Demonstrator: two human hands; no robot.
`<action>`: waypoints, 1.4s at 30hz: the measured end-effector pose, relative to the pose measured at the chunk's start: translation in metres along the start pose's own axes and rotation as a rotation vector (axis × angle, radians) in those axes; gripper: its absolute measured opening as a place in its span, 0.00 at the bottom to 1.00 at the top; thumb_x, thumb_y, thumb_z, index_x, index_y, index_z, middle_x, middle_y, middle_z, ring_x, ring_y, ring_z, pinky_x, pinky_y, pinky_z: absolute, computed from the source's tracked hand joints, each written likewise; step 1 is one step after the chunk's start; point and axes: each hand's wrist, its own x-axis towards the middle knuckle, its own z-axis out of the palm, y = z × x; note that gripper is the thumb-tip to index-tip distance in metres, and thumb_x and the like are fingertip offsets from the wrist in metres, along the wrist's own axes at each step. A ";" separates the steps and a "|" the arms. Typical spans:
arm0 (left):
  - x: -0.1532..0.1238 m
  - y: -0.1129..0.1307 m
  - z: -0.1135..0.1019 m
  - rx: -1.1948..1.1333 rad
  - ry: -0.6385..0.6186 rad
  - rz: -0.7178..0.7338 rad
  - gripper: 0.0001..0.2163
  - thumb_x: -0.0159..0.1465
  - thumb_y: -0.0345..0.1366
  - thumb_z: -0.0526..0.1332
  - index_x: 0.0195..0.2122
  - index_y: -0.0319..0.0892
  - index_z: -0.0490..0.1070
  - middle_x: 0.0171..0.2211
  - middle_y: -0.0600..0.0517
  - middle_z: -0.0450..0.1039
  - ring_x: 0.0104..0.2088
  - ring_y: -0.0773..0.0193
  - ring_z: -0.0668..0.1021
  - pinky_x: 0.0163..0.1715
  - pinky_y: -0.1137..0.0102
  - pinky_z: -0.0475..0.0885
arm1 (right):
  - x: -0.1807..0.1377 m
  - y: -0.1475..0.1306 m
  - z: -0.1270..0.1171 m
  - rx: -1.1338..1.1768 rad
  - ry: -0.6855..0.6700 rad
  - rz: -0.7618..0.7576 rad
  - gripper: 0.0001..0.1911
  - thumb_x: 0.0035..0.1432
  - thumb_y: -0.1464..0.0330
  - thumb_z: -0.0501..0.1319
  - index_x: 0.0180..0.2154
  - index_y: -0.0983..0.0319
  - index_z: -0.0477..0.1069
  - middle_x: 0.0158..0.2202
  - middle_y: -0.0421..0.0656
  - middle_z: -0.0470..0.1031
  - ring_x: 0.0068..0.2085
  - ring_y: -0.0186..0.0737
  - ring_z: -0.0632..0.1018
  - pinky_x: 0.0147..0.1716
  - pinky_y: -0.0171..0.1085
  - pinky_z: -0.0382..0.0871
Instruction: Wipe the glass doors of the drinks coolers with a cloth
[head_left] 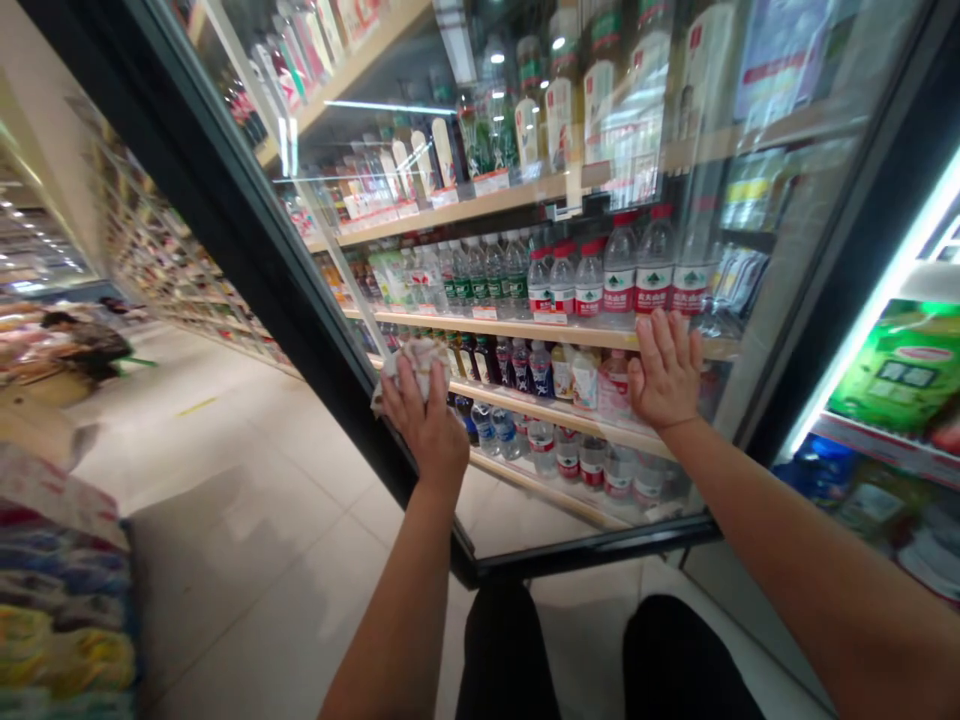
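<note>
A glass door (525, 215) with a black frame (225, 230) stands in front of me. My left hand (433, 425) presses a crumpled, light-coloured cloth (411, 368) against the glass, close to the frame's left side. Its fingers lie over the cloth and hide part of it. Flat on the pane, fingers stretched, rests my right hand (666, 370), holding nothing. Shelves of drinks show in the glass; red-capped water bottles (619, 270) appear just above my right hand.
At the right, a fridge shelf (892, 450) carries packaged goods, including a green pack (900, 370). Stacked packs (64, 600) stand at lower left on the tiled floor (255, 510). A person (82, 340) is low down at the far left, beside boxes.
</note>
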 end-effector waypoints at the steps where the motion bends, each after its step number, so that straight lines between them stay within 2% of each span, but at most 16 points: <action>1: -0.005 0.001 0.001 0.001 0.018 0.012 0.22 0.72 0.33 0.49 0.66 0.41 0.68 0.72 0.37 0.53 0.75 0.46 0.47 0.71 0.45 0.48 | 0.000 -0.001 0.000 -0.004 0.011 -0.005 0.33 0.70 0.66 0.49 0.74 0.60 0.48 0.72 0.50 0.59 0.75 0.47 0.54 0.72 0.51 0.45; 5: -0.056 0.005 0.006 -0.017 0.027 0.060 0.25 0.71 0.28 0.51 0.68 0.43 0.64 0.73 0.37 0.51 0.75 0.45 0.45 0.70 0.42 0.50 | 0.001 -0.002 0.000 0.000 0.005 0.002 0.33 0.71 0.65 0.50 0.73 0.60 0.49 0.71 0.51 0.60 0.74 0.48 0.56 0.72 0.52 0.46; 7: -0.065 0.005 0.006 -0.023 0.000 0.065 0.25 0.70 0.27 0.52 0.69 0.44 0.63 0.74 0.37 0.49 0.75 0.44 0.44 0.70 0.41 0.50 | 0.001 -0.002 0.000 0.005 0.003 0.002 0.32 0.71 0.65 0.50 0.73 0.61 0.50 0.71 0.51 0.61 0.74 0.48 0.56 0.72 0.52 0.46; 9: -0.049 0.005 0.004 -0.024 -0.005 0.035 0.25 0.71 0.28 0.51 0.69 0.43 0.62 0.74 0.38 0.47 0.75 0.44 0.44 0.70 0.40 0.48 | 0.000 -0.001 0.000 0.001 -0.001 0.003 0.32 0.71 0.65 0.50 0.73 0.61 0.51 0.71 0.51 0.61 0.74 0.48 0.56 0.72 0.52 0.46; 12: -0.001 0.008 -0.002 -0.046 -0.002 -0.048 0.25 0.73 0.32 0.48 0.70 0.41 0.61 0.75 0.39 0.44 0.75 0.45 0.44 0.72 0.42 0.45 | 0.000 -0.001 0.000 0.006 0.000 0.009 0.32 0.71 0.65 0.50 0.73 0.61 0.52 0.71 0.51 0.61 0.74 0.49 0.56 0.72 0.52 0.47; 14: 0.017 0.015 -0.002 -0.068 -0.007 -0.065 0.25 0.73 0.33 0.47 0.71 0.41 0.60 0.75 0.41 0.43 0.75 0.45 0.43 0.72 0.43 0.43 | 0.000 -0.002 0.000 0.013 -0.004 0.013 0.32 0.70 0.65 0.50 0.73 0.61 0.52 0.71 0.51 0.60 0.74 0.49 0.56 0.72 0.53 0.46; 16: 0.012 0.025 0.001 -0.079 -0.007 -0.024 0.25 0.73 0.33 0.47 0.71 0.42 0.60 0.75 0.41 0.43 0.75 0.45 0.42 0.72 0.43 0.44 | 0.000 -0.002 0.000 0.017 -0.010 0.013 0.32 0.70 0.65 0.51 0.73 0.60 0.52 0.71 0.51 0.61 0.74 0.49 0.56 0.72 0.53 0.46; 21: -0.034 0.043 0.014 -0.045 -0.017 0.191 0.25 0.70 0.26 0.51 0.68 0.45 0.65 0.72 0.40 0.56 0.75 0.48 0.45 0.71 0.44 0.51 | 0.000 -0.003 0.001 0.027 -0.013 0.028 0.32 0.70 0.65 0.51 0.73 0.59 0.52 0.70 0.50 0.63 0.73 0.48 0.58 0.72 0.51 0.46; 23: -0.030 0.045 0.017 -0.063 -0.009 0.212 0.25 0.70 0.25 0.52 0.66 0.45 0.68 0.70 0.41 0.59 0.75 0.49 0.46 0.71 0.45 0.51 | 0.000 -0.002 0.002 0.042 -0.024 0.039 0.32 0.70 0.64 0.51 0.73 0.58 0.52 0.70 0.50 0.63 0.73 0.48 0.58 0.72 0.51 0.45; 27: -0.004 0.053 0.017 -0.096 0.012 0.186 0.25 0.69 0.25 0.53 0.66 0.45 0.68 0.72 0.42 0.56 0.75 0.48 0.46 0.71 0.45 0.50 | 0.000 -0.003 0.002 0.053 -0.013 0.038 0.32 0.70 0.64 0.51 0.73 0.58 0.53 0.70 0.50 0.63 0.73 0.48 0.58 0.72 0.52 0.44; 30: -0.011 0.064 0.018 -0.054 0.007 0.208 0.24 0.70 0.24 0.53 0.66 0.44 0.68 0.71 0.41 0.58 0.75 0.51 0.45 0.71 0.49 0.50 | 0.001 -0.004 0.002 0.053 -0.018 0.038 0.31 0.71 0.64 0.51 0.73 0.58 0.53 0.70 0.50 0.63 0.73 0.48 0.59 0.72 0.52 0.45; 34: -0.034 0.073 0.020 -0.062 -0.034 0.328 0.22 0.69 0.24 0.55 0.63 0.44 0.72 0.67 0.42 0.66 0.75 0.54 0.48 0.72 0.56 0.50 | 0.001 -0.004 0.001 0.056 0.002 0.025 0.32 0.71 0.65 0.51 0.73 0.58 0.51 0.70 0.50 0.63 0.73 0.46 0.59 0.72 0.50 0.45; 38: -0.021 0.074 0.022 -0.078 -0.011 0.309 0.23 0.69 0.24 0.55 0.62 0.47 0.72 0.67 0.45 0.65 0.75 0.54 0.50 0.72 0.56 0.51 | 0.002 -0.004 0.001 0.037 0.013 0.017 0.33 0.70 0.65 0.52 0.74 0.57 0.49 0.70 0.49 0.63 0.73 0.45 0.59 0.72 0.48 0.44; 42: -0.010 0.079 0.028 -0.081 0.023 0.264 0.23 0.70 0.25 0.54 0.64 0.47 0.71 0.69 0.44 0.62 0.75 0.53 0.48 0.72 0.54 0.50 | 0.003 -0.004 0.001 0.027 0.031 -0.004 0.34 0.70 0.66 0.53 0.74 0.59 0.49 0.70 0.50 0.64 0.74 0.44 0.57 0.73 0.48 0.43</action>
